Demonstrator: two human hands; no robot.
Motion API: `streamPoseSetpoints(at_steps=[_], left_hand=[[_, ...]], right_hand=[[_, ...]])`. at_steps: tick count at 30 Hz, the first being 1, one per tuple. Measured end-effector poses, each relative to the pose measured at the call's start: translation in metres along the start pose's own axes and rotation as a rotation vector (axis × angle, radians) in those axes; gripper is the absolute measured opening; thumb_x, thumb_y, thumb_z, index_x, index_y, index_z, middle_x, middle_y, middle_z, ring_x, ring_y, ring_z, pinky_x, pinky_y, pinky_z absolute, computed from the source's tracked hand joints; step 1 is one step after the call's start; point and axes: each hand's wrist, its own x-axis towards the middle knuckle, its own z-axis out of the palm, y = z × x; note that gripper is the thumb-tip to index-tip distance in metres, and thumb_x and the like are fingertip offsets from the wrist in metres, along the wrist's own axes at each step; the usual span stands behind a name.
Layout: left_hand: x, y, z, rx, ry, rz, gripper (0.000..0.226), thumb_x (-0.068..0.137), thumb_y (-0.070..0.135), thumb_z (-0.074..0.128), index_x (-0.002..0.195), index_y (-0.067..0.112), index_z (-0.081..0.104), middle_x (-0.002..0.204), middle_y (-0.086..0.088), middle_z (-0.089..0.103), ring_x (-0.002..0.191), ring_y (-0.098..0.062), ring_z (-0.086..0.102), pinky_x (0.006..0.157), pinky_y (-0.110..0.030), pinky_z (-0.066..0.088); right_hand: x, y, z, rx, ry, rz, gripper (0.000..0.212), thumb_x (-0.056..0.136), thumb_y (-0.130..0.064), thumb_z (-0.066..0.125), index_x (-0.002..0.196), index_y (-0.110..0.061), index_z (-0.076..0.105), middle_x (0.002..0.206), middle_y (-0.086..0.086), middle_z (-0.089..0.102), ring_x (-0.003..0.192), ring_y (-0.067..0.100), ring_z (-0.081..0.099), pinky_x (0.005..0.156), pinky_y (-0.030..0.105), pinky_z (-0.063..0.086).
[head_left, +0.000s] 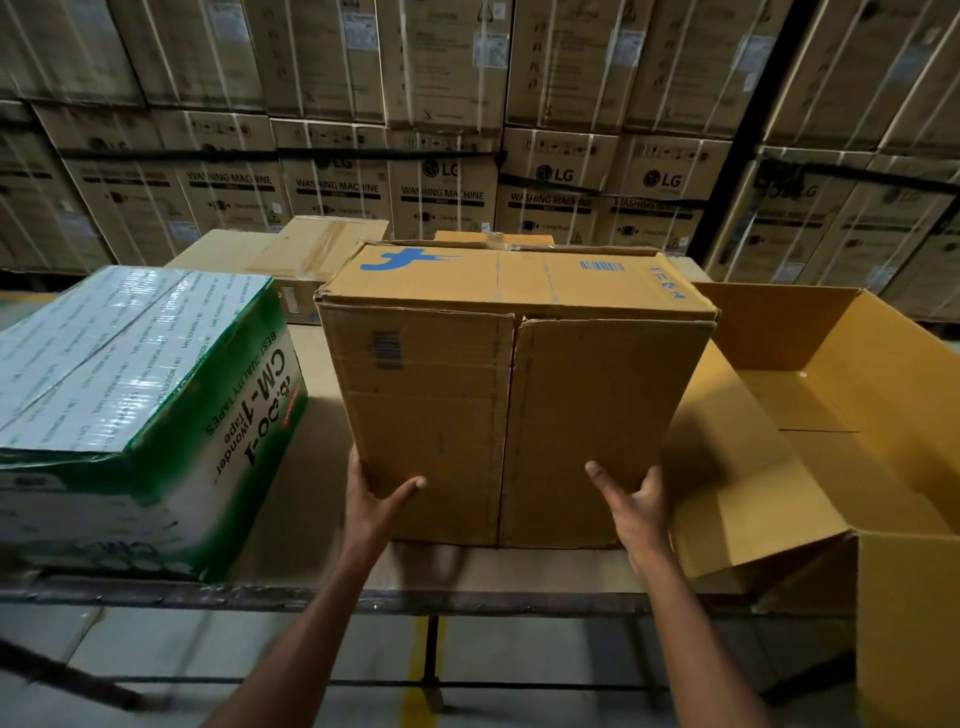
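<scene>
Left hand (378, 500) and right hand (638, 506) grip cardboard carton (441, 395) at lower corners, thumbs across front; untaped-looking flap seam between them could gape if tipped.

I read "LG" + "WASHING MACHINE" on the stacked cartons (441, 192) at back, "CM-1 Wonder Tape" & "BEST QUALITY TAPES" on the green-white box (244, 410) at L; blue print on the brown carton (509, 280) is illegible.

Two bare hands (376, 499), bare forearms (317, 618)
</scene>
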Motion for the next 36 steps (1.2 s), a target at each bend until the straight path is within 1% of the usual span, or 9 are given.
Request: streamPoseSetpoints(at_steps=[3,6,9,12,15,21,23,29,36], left_hand=[[-0.007,-0.019,-0.003,0.006,-0.018,-0.073,0.109,0.063,0.066,0.085,0.154,0.041,0.03,0.145,0.001,0.052,0.13,-0.024,0.055,0.099,-0.055,0.053],[-0.005,-0.027,-0.004,0.025,0.047,-0.065,0.101,0.061,0.073,0.08,0.148,0.041,0.041,0.139,0.004,0.059,0.125,-0.022,0.058,0.097,-0.056,0.054],[-0.012,-0.014,0.0,0.032,0.073,-0.007,0.091,0.068,0.068,0.08,0.147,0.039,0.044,0.134,0.005,0.06,0.119,-0.019,0.059,0.091,-0.054,0.057],[-0.013,0.001,0.001,-0.021,0.085,0.045,0.076,0.081,0.043,0.081,0.147,0.031,0.047,0.134,0.003,0.06,0.12,-0.018,0.06,0.086,-0.038,0.059],[-0.004,0.015,0.0,0.063,0.137,0.06,0.076,0.078,0.059,0.079,0.144,0.036,0.049,0.13,0.001,0.058,0.116,-0.019,0.06,0.087,-0.041,0.058],[0.036,0.022,-0.02,0.237,0.075,-0.007,0.09,0.061,0.085,0.073,0.134,0.037,0.055,0.122,-0.001,0.06,0.106,-0.023,0.065,0.085,-0.052,0.059],[0.046,0.02,-0.025,0.281,0.046,-0.063,0.093,0.056,0.089,0.072,0.131,0.035,0.057,0.122,-0.002,0.063,0.106,-0.026,0.066,0.085,-0.055,0.06],[0.035,0.02,-0.022,0.224,-0.009,-0.156,0.062,0.084,0.041,0.078,0.136,0.016,0.055,0.119,-0.01,0.067,0.099,-0.03,0.07,0.083,-0.055,0.061],[0.023,0.022,-0.01,0.315,0.066,-0.026,0.073,0.086,0.024,0.078,0.149,0.02,0.042,0.137,-0.01,0.052,0.119,-0.029,0.055,0.098,-0.056,0.052]], right_hand=[[-0.005,0.013,-0.001,-0.058,-0.055,0.072,0.096,0.084,-0.035,0.084,0.16,-0.02,0.027,0.146,-0.002,0.048,0.139,0.02,0.042,0.109,0.035,0.033],[-0.006,0.017,-0.002,-0.112,-0.02,0.115,0.092,0.079,-0.037,0.088,0.153,-0.019,0.037,0.151,0.007,0.051,0.141,0.031,0.047,0.114,0.044,0.04],[-0.002,0.008,-0.004,-0.075,0.078,0.1,0.09,0.058,-0.054,0.093,0.133,-0.029,0.049,0.133,0.005,0.065,0.124,0.03,0.062,0.105,0.051,0.052],[0.009,0.004,-0.008,-0.074,0.147,0.073,0.118,0.046,-0.083,0.086,0.144,-0.038,0.04,0.134,-0.001,0.066,0.118,0.025,0.066,0.1,0.053,0.056],[0.019,-0.005,-0.012,-0.171,0.153,0.022,0.111,0.052,-0.094,0.074,0.146,-0.046,0.037,0.135,-0.005,0.067,0.116,0.025,0.067,0.098,0.054,0.056],[0.03,-0.031,-0.006,-0.252,0.1,0.083,0.118,0.058,-0.086,0.075,0.153,-0.023,0.047,0.146,0.007,0.059,0.128,0.031,0.06,0.104,0.05,0.054],[0.029,-0.035,-0.003,-0.279,0.075,0.115,0.105,0.073,-0.069,0.08,0.157,-0.019,0.042,0.153,0.009,0.054,0.133,0.033,0.056,0.107,0.046,0.051],[0.03,-0.027,0.009,-0.396,0.006,0.185,0.08,0.095,-0.043,0.072,0.159,-0.013,0.037,0.159,0.012,0.046,0.142,0.035,0.047,0.112,0.045,0.044],[0.019,-0.023,0.01,-0.65,0.001,0.146,0.071,0.097,-0.045,0.068,0.157,-0.021,0.039,0.157,0.008,0.048,0.141,0.036,0.046,0.115,0.049,0.037]])
